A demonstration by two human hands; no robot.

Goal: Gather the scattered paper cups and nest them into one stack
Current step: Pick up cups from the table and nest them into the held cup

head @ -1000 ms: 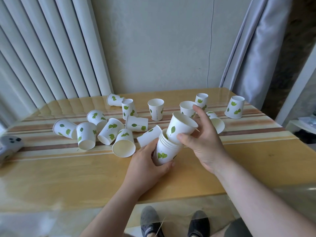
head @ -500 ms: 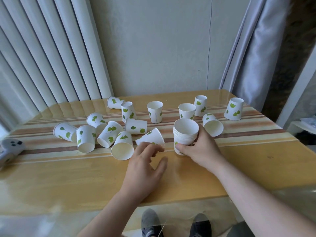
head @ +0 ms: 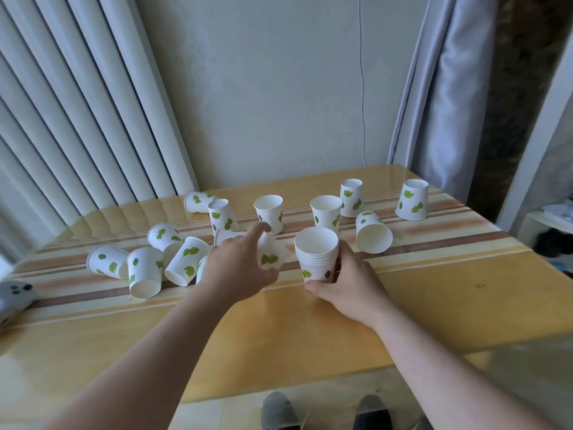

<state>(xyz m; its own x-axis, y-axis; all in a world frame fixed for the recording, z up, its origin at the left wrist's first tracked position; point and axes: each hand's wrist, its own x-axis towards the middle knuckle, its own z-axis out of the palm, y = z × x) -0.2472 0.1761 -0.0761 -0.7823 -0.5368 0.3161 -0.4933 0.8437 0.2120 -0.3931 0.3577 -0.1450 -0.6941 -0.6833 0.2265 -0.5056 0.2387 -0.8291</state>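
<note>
A stack of nested white cups with green leaves [head: 317, 257] stands upright on the table [head: 434, 293], and my right hand [head: 350, 285] grips its base from the right. My left hand [head: 238, 268] reaches over a cup lying on its side [head: 271, 254], fingers curled around it and touching it. Several more leaf-print cups are scattered behind: fallen ones at the left [head: 144, 271], upright ones at the back [head: 269, 212], a tipped one at the right [head: 373, 232].
A white game controller [head: 15, 294] lies at the table's left edge. White vertical blinds and a wall close the far side; a grey curtain hangs at the right. My shoes [head: 325, 412] show under the near edge.
The stack went from tilted in both hands to upright on the table, held only by my right hand. My left hand let go and moved forward onto the fallen cup.
</note>
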